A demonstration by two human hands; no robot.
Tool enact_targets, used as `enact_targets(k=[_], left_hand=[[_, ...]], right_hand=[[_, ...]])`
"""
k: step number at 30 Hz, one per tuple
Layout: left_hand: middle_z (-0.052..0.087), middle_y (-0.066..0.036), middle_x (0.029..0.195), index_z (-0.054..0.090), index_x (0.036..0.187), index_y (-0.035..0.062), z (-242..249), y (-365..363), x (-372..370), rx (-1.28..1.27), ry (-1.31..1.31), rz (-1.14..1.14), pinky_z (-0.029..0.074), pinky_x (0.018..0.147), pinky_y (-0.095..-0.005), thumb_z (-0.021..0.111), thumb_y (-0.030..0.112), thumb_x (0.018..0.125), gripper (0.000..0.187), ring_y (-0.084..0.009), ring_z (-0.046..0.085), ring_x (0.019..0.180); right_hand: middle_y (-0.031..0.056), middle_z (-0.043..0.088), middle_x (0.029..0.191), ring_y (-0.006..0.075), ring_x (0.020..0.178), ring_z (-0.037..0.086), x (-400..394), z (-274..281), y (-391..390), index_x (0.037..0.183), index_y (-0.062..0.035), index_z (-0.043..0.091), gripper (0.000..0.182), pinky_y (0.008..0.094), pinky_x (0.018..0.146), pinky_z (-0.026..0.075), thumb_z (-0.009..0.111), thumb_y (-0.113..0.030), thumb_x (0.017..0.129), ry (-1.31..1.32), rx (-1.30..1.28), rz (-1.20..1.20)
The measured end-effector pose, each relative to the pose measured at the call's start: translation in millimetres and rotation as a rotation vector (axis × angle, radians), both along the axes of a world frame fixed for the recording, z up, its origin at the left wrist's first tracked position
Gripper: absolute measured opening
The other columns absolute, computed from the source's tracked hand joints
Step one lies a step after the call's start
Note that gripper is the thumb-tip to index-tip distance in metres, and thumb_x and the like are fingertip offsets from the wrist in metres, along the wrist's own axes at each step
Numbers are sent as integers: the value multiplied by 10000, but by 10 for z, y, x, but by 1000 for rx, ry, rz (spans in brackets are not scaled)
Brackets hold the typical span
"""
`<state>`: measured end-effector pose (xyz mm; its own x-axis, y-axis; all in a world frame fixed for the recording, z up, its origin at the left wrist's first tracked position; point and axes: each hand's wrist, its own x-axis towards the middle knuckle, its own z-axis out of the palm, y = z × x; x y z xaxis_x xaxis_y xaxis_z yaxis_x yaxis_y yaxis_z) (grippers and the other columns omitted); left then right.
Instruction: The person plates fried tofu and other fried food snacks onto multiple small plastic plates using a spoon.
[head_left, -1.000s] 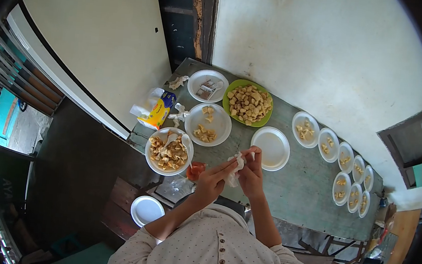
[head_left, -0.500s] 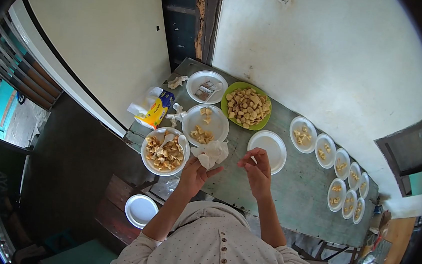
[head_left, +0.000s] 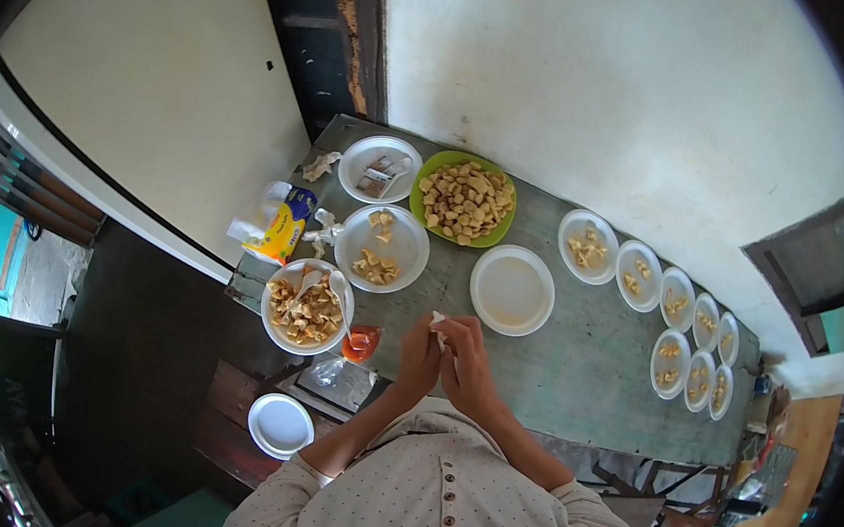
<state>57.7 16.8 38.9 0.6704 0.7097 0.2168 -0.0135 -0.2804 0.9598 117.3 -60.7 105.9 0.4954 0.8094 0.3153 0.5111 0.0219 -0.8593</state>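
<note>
In front of my body, at the table's near edge, both hands are together around a crumpled white tissue [head_left: 437,319]. My left hand [head_left: 419,358] is closed on it, fingers partly hidden. Against it, my right hand [head_left: 464,360] wraps the same tissue with bent fingers. Beyond my right hand lies a bare white plate [head_left: 512,289]. Left of my hands, a small bag of red-orange sauce [head_left: 362,343] rests near a white bowl [head_left: 308,306] of folded fried pieces with white spoons. Behind it, another white plate [head_left: 408,252] carries several fried pieces.
A green bowl [head_left: 464,202] of brown chunks stands by the wall. Beside it, a white plate [head_left: 380,168] holds a small packet. A yellow-blue tissue pack [head_left: 283,226] lies at the left edge. Several portioned plates [head_left: 587,246] line the right side. A white plate [head_left: 281,426] sits lower left.
My hands have come together, and the spread tissue is now bunched between them. They moved closer to my body, uncovering the red-orange sauce bag. The view has shifted slightly.
</note>
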Motion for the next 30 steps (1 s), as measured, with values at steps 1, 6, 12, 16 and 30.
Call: enact_targets(k=[1, 6, 12, 16, 30], left_hand=[[557, -162, 758, 482, 932, -23, 22, -38, 22, -11, 2, -78, 427, 564, -330, 407, 138, 888, 183, -275, 581, 682], [545, -184, 661, 496, 820, -18, -13, -214, 119, 80, 80, -221, 399, 485, -388, 393, 149, 890, 209, -356, 551, 591], [524, -149, 553, 529, 694, 2, 0, -385, 287, 126, 33, -522, 388, 448, -384, 332, 266, 929, 404, -330, 539, 505], [512, -136, 532, 537, 681, 1, 17, -544, 416, 12, 74, -645, 387, 439, -356, 314, 308, 935, 457, -275, 541, 484], [502, 37, 758, 513, 919, 109, -469, -842, 675, -1731, 372, -684, 342, 485, -182, 366, 335, 904, 270, -49, 452, 598]], right_hand=[[157, 414, 987, 230, 774, 500, 38, 12, -61, 1082, -25, 421, 345, 271, 682, 431, 384, 113, 768, -39, -9, -36], [180, 387, 1016, 240, 765, 471, 198, 12, -352, 1108, -40, 396, 403, 275, 607, 416, 379, 129, 743, -106, -34, -91], [178, 373, 1050, 246, 782, 479, 363, -31, -717, 1128, -51, 362, 448, 286, 589, 443, 373, 139, 722, -21, -29, -72], [176, 372, 1072, 221, 793, 496, 480, -94, -946, 1131, -55, 337, 450, 286, 577, 480, 376, 133, 724, 90, -38, -39], [188, 470, 1084, 230, 715, 604, 818, -227, -1162, 1058, -42, 433, 331, 307, 553, 498, 521, 29, 746, -387, -19, -215]])
